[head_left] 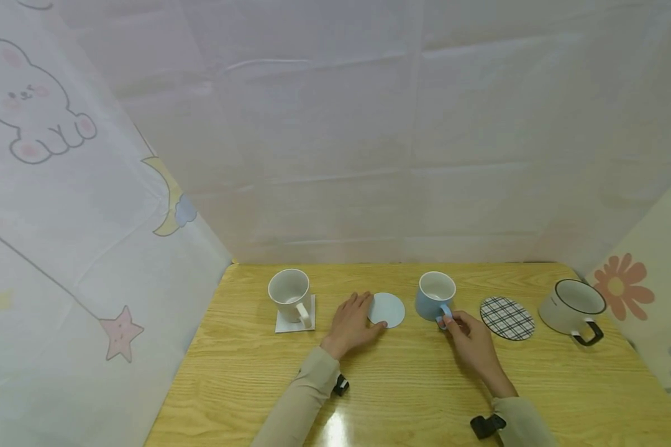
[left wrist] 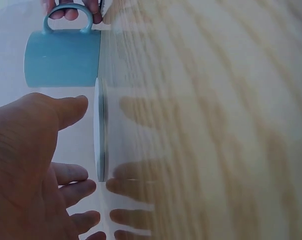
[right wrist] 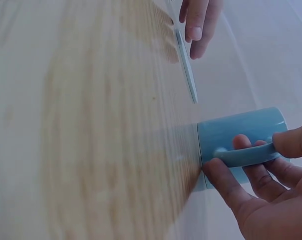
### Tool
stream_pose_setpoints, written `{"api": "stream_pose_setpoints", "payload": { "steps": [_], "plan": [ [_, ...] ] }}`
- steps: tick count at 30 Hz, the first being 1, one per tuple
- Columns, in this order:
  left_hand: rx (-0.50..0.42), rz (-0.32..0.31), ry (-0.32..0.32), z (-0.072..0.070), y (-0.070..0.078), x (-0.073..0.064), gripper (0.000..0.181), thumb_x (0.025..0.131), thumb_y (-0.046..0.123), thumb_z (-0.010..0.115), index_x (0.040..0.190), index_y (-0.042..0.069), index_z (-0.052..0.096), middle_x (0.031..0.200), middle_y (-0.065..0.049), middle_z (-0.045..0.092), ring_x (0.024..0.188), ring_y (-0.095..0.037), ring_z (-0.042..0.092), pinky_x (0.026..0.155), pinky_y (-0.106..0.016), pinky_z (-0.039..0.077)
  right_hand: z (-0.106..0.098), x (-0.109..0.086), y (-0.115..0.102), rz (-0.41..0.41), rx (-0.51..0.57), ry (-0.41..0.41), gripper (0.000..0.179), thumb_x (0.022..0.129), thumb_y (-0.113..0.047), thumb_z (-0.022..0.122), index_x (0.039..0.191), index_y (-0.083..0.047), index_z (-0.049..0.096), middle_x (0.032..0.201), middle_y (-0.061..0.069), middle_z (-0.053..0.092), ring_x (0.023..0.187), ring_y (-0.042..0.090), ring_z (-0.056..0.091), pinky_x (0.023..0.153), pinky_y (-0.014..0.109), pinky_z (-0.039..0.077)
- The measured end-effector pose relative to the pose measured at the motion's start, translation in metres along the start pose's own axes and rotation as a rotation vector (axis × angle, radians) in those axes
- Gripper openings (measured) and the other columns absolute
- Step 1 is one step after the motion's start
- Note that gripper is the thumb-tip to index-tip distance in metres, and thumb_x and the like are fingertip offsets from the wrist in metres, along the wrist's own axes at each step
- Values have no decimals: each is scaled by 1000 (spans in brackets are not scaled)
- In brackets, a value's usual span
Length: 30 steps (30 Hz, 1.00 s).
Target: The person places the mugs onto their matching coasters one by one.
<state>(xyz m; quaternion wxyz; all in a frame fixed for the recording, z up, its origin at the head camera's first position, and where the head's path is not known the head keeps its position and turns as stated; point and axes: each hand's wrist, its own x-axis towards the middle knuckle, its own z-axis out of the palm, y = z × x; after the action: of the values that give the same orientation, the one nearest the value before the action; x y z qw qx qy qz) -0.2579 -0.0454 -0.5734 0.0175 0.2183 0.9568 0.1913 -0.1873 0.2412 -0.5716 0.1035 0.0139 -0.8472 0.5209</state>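
Observation:
A light blue mug (head_left: 433, 304) with a pale inside stands upright on the wooden table. By its handle (right wrist: 248, 154) my right hand (head_left: 472, 344) holds it, thumb on one side and fingers curled through and below. To the left of the mug lies a round pale blue coaster (head_left: 387, 310), seen edge-on as a thin disc in the left wrist view. Around that coaster's left side my left hand (head_left: 353, 323) is spread, fingers extended, the thumb at its near edge. The left wrist view shows the thumb (left wrist: 73, 110) and fingers stretched toward the disc.
On the left, a white mug (head_left: 289, 292) sits on a square white coaster (head_left: 287, 324). Right of my right hand lies a round plaid coaster (head_left: 507, 318), and beyond it a white mug with black rim and handle (head_left: 571, 307). A pale curtain (head_left: 324, 155) hangs behind the table.

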Motion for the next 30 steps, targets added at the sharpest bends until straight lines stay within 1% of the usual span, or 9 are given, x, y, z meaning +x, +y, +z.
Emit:
{"api": "stream_pose_setpoints", "payload": {
  "steps": [6,12,14,18,20,22,27,30],
  "plan": [
    [-10,-9,-53,3,-2,0,86,103,53,66,166,3,35,172,-13,37,161,-43,29,129,-59,31,-1,-1,0,40,58,-28,29,112,-16,58,124,7,71,114,22,77,103,17,77,85,25,65],
    [-16,-34,-80,5,-3,1,87,105,53,62,168,3,30,176,-14,29,164,-39,24,132,-56,26,-3,0,0,87,109,-54,34,113,-21,56,126,9,70,115,15,76,112,26,77,91,27,64],
    [-18,-44,-89,6,-3,1,87,106,54,61,168,3,29,176,-14,27,164,-38,23,133,-55,25,-2,1,0,98,131,-53,35,113,-20,57,126,10,69,116,17,75,111,24,77,92,27,64],
    [-18,-52,-98,6,-2,2,88,106,54,60,169,2,28,176,-15,26,164,-37,22,133,-54,25,-2,0,0,119,170,-47,38,113,-20,56,128,13,67,117,21,73,112,23,77,92,26,63],
    [-11,-49,-97,6,-2,2,88,106,55,60,168,2,28,176,-15,27,164,-37,23,133,-54,25,-2,0,-1,122,190,-42,38,113,-19,56,129,14,67,117,21,73,113,25,77,92,25,63],
    [-2,-48,-94,5,-1,3,88,105,55,60,168,1,29,176,-17,28,164,-38,24,133,-55,26,-2,1,0,123,210,-35,39,113,-19,57,130,15,67,117,22,74,111,22,78,91,24,62],
    [1,-42,-95,4,-1,2,87,106,55,60,167,1,31,175,-17,28,163,-38,25,132,-55,27,-1,0,1,117,251,-26,41,112,-17,57,133,18,65,122,35,71,103,3,76,90,22,62],
    [-6,-39,-100,4,-2,1,86,106,54,60,167,1,31,175,-18,28,164,-39,25,132,-55,27,-1,0,1,110,262,-31,42,112,-16,57,135,19,62,125,40,68,101,-2,74,89,23,62]
  ]
}}
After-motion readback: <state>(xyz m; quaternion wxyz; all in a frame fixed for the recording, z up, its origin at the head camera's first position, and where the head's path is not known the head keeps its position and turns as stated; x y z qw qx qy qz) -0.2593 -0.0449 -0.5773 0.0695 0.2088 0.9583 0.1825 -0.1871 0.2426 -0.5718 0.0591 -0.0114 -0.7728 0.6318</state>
